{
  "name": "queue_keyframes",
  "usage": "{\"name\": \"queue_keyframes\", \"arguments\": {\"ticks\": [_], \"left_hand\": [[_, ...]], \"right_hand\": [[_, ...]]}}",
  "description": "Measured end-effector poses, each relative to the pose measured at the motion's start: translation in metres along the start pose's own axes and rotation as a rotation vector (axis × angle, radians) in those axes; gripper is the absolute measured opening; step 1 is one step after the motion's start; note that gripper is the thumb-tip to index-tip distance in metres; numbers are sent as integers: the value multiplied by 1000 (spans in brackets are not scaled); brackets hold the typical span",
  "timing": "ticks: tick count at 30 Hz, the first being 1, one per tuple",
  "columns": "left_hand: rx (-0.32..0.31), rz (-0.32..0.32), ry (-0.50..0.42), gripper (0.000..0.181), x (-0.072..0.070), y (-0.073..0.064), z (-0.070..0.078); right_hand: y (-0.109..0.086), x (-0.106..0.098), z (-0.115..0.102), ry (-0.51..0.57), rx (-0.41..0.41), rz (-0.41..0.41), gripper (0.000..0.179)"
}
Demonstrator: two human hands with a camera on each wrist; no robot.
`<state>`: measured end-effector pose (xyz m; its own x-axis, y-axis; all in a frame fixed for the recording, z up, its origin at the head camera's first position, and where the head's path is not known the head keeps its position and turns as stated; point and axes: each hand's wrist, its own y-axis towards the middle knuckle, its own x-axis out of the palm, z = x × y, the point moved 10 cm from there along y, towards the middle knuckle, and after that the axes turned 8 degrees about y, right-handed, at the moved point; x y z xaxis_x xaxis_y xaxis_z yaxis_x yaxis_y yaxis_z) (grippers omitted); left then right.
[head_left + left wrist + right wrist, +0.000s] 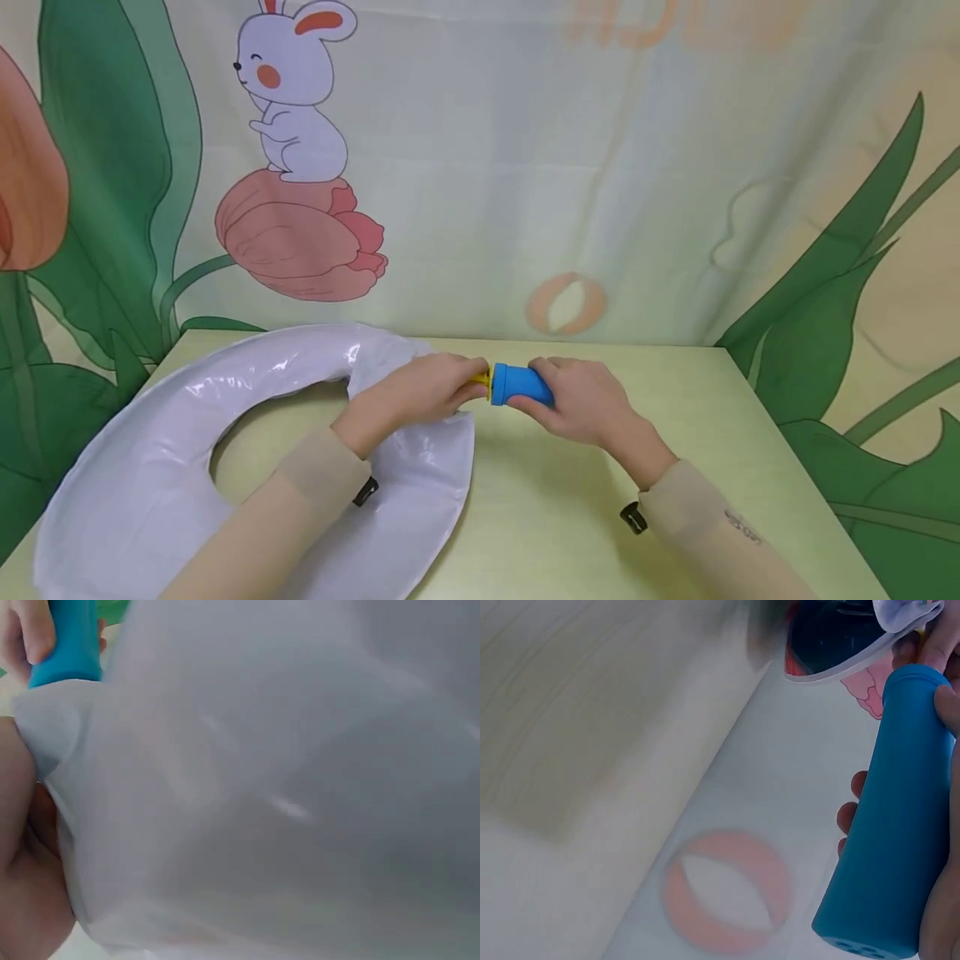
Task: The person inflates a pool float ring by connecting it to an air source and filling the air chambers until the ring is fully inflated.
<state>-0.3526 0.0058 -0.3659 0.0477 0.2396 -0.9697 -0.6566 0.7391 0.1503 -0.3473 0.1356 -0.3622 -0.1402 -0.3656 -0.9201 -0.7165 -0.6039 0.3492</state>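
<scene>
My right hand [588, 402] grips a blue air pump [519, 385], a smooth tube with small holes in its end in the right wrist view. A yellow nozzle [490, 382] sits at the pump's left end. My left hand [426, 388] pinches around that nozzle, at the right edge of a pale lavender swim ring [142, 450]. Wrinkled, soft-looking plastic bunches under the left hand. In the left wrist view the ring's plastic [262, 787] fills most of the picture and meets the pump's tube [73, 645]. The fingers hide where nozzle and ring join.
The ring covers the left part of a pale wooden table [555, 508]. A printed curtain [487, 167] with a rabbit and tulips hangs right behind the table's back edge. A dark wrist strap part [633, 517] shows under the right sleeve.
</scene>
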Motion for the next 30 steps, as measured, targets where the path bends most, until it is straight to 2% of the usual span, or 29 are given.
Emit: {"name": "queue_keyframes", "arguments": {"ticks": [3,7,12,16,21,25,30], "left_hand": [[-7,-30,-35,14,5,-4,-3],[-3,-47,-91,14,6,-15,-14],[-9,-38,-132,18,-1,-33,-34],[-17,-17,-120,15,-9,-41,-41],[13,10,-92,8,-16,-37,-34],[38,26,-69,11,-17,-28,-19],[16,9,-16,11,-12,-15,-4]], "right_hand": [[-5,7,4,21,22,-25,52],[-21,9,22,45,82,-75,58],[-42,-4,50,60,112,-88,58],[-51,-14,64,52,104,-74,54],[-47,-19,59,7,81,-56,53],[-35,-19,40,-41,61,-55,56],[-17,-14,15,-55,27,-46,56]]}}
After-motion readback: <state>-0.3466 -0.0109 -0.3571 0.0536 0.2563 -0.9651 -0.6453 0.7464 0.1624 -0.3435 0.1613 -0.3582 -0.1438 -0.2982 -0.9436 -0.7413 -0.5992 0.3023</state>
